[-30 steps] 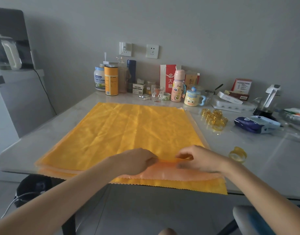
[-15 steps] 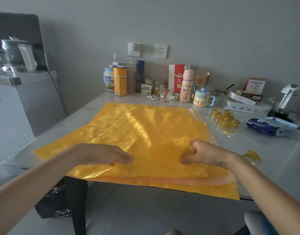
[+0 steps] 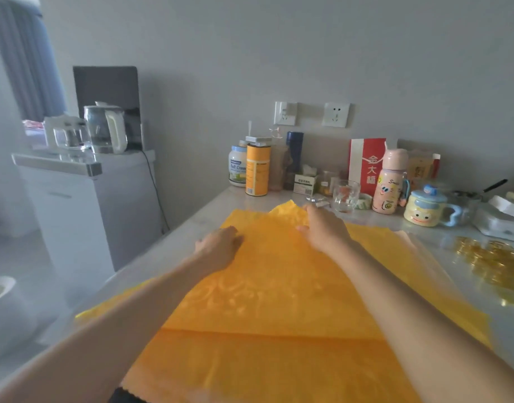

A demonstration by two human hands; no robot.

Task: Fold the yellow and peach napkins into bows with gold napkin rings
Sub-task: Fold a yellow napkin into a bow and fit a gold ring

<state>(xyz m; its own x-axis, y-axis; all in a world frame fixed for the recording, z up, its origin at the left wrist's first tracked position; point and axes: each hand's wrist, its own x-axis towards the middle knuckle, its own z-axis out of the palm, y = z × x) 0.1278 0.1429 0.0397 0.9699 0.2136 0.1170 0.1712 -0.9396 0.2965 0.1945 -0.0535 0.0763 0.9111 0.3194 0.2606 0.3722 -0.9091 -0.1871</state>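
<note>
- Napkin position first: the yellow napkin (image 3: 279, 286) lies spread over the middle of the worktop (image 3: 177, 251), with one corner raised near the far edge.
- My right hand (image 3: 322, 228) has its grip pinched on that corner. My left hand (image 3: 218, 245) sits at the cloth's left edge, and I cannot tell whether its grip is closed.
- I'd lay the corner down square, then smooth outward.
- The gold rings (image 3: 494, 257) wait near the right edge.

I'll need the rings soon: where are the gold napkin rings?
Head view: the gold napkin rings lie heaped on the table, right of the yellow napkin, near the white box.
</note>
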